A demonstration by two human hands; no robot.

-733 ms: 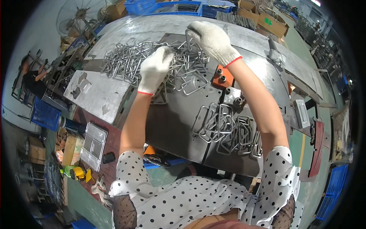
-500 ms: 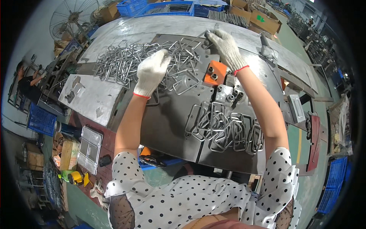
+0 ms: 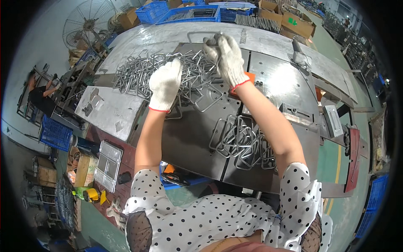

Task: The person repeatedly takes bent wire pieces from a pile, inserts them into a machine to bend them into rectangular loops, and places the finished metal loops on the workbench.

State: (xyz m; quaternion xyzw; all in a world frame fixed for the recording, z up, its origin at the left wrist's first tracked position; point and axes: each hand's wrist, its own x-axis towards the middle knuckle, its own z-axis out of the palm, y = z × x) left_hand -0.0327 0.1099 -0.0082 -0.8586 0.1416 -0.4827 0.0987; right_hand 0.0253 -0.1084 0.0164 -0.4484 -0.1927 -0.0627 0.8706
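Both my hands wear white knit gloves with red cuffs. My left hand [image 3: 165,83] rests palm down on a big tangled heap of bent wire frames [image 3: 138,75] on the dark steel worktable [image 3: 189,138]. My right hand [image 3: 226,56] is raised at the far side of the heap, fingers closed on a rectangular wire frame [image 3: 197,35] that sticks out to the left. A smaller stack of wire frames [image 3: 241,140] lies nearer me, under my right forearm. An orange block [image 3: 250,77] shows just beside my right wrist.
A grey metal plate [image 3: 107,111] lies left of the table, with a small wire tray [image 3: 108,164] below it. Blue crates [image 3: 189,12] and cardboard boxes [image 3: 298,23] stand at the back. A floor fan [image 3: 86,21] is at the far left, and another person [image 3: 40,94] sits beside it.
My right hand has moved left and up over the far edge of the heap and closed on a wire frame. My left hand stays on the heap.
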